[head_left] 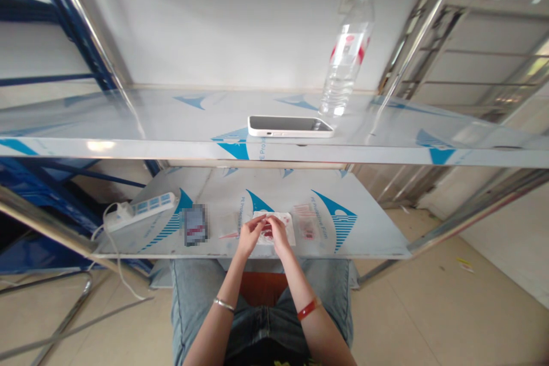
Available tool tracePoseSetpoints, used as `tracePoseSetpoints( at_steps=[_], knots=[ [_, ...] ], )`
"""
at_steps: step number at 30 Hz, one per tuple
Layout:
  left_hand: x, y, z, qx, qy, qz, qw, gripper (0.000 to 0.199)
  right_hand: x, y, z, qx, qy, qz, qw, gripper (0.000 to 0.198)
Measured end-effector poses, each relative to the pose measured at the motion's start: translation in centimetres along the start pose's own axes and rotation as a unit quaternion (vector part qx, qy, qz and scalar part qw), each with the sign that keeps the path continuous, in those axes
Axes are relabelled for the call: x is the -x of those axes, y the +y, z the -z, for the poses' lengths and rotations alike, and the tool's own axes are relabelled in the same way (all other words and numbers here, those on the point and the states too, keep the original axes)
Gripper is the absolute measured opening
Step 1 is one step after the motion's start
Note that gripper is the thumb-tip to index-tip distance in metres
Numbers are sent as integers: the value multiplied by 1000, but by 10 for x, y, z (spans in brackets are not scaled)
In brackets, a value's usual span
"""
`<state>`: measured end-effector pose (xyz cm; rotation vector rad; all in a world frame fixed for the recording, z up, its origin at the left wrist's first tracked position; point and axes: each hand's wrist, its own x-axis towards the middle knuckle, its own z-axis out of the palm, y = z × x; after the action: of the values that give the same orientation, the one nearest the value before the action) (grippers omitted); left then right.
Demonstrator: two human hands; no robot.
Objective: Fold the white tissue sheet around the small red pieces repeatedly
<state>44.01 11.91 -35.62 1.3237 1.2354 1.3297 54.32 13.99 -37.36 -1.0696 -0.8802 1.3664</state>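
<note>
I see 2 steel shelves, the lower shelf (369,234) close in front of me and the upper shelf (128,126) above it. On the upper one stand a water bottle (345,63) and, just beside it, a white phone (290,126) lying flat. On the lower one a power strip (139,211) lies at the left. My left hand (249,235) and right hand (278,234) meet over a white sheet (286,222) near that shelf's front edge, fingertips pinched together on a small red piece (267,233); it is too small to identify. Clear packets (305,220) of red bits lie just right.
</note>
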Motion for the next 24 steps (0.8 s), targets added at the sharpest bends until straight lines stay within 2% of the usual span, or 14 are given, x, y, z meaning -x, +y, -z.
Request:
tracePoseSetpoints(
  at_steps=[3,8,17,24],
  knots=[
    [0,-2,-1,-3,-3,0,1000,34,0,-1,0,2,8,-1,1000,21],
    [-3,-9,0,-9,1,-3,1000,30,0,-3,0,39,23,-53,998,27],
    [0,0,0,-12,-6,-10,1000,30,-1,2,4,55,1,-13,998,31],
    [-4,-11,2,-64,32,-25,997,24,0,0,3,108,1,-27,994,25]
  ],
)
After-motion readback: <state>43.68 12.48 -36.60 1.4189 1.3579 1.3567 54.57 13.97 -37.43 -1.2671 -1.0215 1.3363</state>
